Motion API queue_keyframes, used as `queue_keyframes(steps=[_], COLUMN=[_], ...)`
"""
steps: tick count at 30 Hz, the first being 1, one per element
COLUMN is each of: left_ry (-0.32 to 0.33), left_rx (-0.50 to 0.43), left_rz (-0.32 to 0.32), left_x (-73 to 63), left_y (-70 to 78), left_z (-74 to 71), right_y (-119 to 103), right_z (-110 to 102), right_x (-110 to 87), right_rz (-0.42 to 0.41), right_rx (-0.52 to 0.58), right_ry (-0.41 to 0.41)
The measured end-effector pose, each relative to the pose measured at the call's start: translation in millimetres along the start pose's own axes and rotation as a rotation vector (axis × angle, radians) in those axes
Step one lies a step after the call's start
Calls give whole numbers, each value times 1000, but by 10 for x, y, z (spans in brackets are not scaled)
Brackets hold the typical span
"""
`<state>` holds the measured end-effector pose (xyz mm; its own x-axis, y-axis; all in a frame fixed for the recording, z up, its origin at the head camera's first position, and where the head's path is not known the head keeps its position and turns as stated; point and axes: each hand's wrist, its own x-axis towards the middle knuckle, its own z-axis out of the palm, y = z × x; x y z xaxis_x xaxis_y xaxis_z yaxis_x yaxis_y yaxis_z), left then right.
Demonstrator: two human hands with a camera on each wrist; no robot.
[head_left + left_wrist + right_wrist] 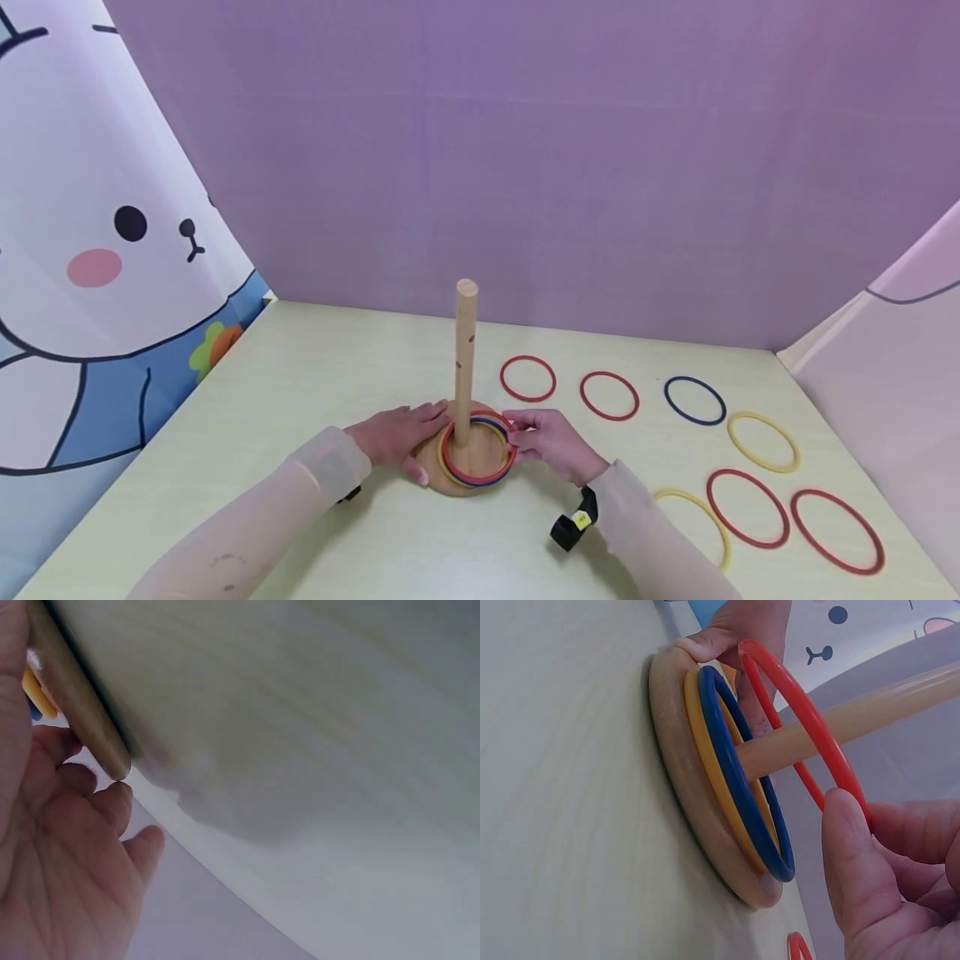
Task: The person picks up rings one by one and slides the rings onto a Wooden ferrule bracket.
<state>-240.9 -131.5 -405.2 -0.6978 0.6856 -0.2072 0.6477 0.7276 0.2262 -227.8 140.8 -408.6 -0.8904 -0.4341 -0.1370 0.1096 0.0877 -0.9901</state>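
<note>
A round wooden base (427, 457) with an upright wooden peg (465, 358) stands on the table. My left hand (401, 437) rests against the base's left side, fingers extended toward the back and thumb at the front edge. A yellow ring (705, 761) lies low on the base, with a blue ring (727, 761) over it; the peg passes through both. Above them my right hand (555, 444) pinches a red ring (810, 712) between thumb and index finger. That ring encircles the peg at a tilt, raised over the blue one.
Behind and right of the base lie two red rings (528, 398) (609, 417). Farther right are a blue ring (695, 422), yellow rings (763, 467) (726, 542) and two more red rings (747, 544) (837, 568). A purple cloth (525, 167) hangs behind the table.
</note>
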Motion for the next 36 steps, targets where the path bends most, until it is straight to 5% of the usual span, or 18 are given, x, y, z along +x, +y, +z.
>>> queue_keyframes(steps=[20,36], left_ry=[-19,-7], left_rx=[23,62], left_rz=[-20,-23], left_x=[3,21], left_y=[26,22], left_z=[-33,12], right_y=[27,43], right_z=[4,4], right_x=[67,110], right_rz=[-14,-45], right_rx=[-97,-335], right_ry=[16,37])
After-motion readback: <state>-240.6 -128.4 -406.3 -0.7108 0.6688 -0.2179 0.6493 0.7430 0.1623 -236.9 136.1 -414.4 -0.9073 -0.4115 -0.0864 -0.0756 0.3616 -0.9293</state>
